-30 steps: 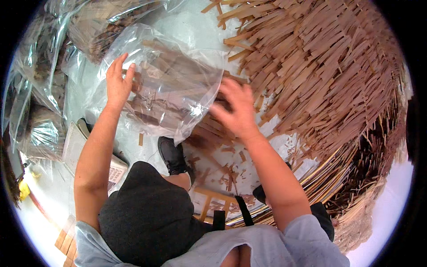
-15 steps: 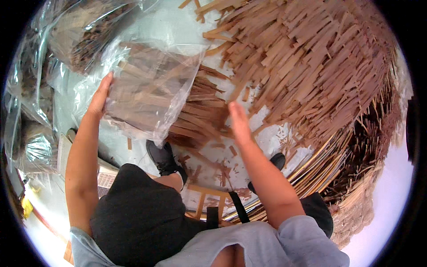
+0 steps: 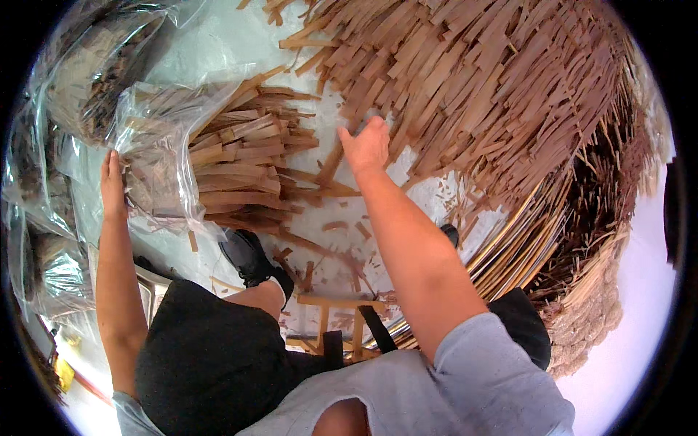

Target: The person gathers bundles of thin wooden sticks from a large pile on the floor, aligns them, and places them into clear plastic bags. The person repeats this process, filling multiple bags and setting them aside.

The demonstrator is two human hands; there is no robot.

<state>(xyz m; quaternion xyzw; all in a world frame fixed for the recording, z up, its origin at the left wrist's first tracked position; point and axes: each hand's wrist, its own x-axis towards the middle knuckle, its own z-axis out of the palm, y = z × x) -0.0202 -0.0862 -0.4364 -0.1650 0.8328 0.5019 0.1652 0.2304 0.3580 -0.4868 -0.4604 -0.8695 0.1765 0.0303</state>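
A clear plastic bag (image 3: 156, 116) lies on the floor in front of me, its mouth facing right. A bundle of flat brown strips (image 3: 243, 160) reaches out of that mouth, the other ends inside the bag. My left hand (image 3: 112, 185) rests along the bag's left end, fingers stretched out; its thumb is hidden. My right hand (image 3: 366, 145) is just right of the bundle, at the edge of a large heap of similar brown strips (image 3: 465, 109). Its thumb stands apart from the bent fingers, and I see nothing held in it. The fingertips are partly blurred.
More filled plastic bags (image 3: 94, 87) lie at the left. Loose strips and scraps (image 3: 334, 254) litter the floor by my shoe (image 3: 251, 258). Long thin sticks (image 3: 509, 254) and a shaggy fibre bundle (image 3: 582, 312) curve along the right. A wooden frame (image 3: 323, 320) is below me.
The bag has shifted left with my left hand, and more of the strips now show beyond its mouth. My right hand has moved farther away and slightly left, its fingers bending.
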